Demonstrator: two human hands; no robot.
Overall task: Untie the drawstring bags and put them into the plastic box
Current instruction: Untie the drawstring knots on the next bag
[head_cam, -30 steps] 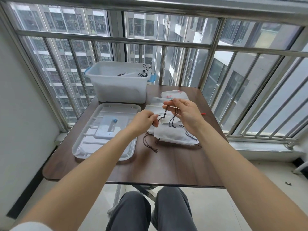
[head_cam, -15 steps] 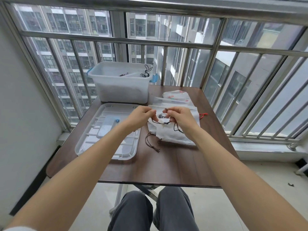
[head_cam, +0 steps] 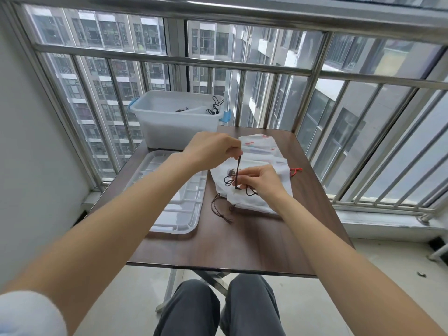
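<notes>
A pile of white drawstring bags (head_cam: 257, 197) lies on the brown table (head_cam: 242, 243), right of centre. My left hand (head_cam: 213, 149) pinches a dark drawstring (head_cam: 238, 170) and holds it taut, pulled up above the top bag. My right hand (head_cam: 261, 180) pinches the lower end of that cord at the knot, pressing on the bag. Another brown cord (head_cam: 219, 207) trails loose on the table in front of the pile. The white plastic box (head_cam: 174, 120) stands at the table's far left, with bags and black cords inside.
The box's clear lid (head_cam: 179, 209) lies flat on the table's left half. A red cord (head_cam: 296, 170) sticks out on the pile's right side. A steel railing with bars encloses the far and right sides. My knees are below the table's near edge.
My left hand has risen and moved away from the right, drawing the dark cord up taut. My right hand has dropped lower onto the bag, staying at the knot.
</notes>
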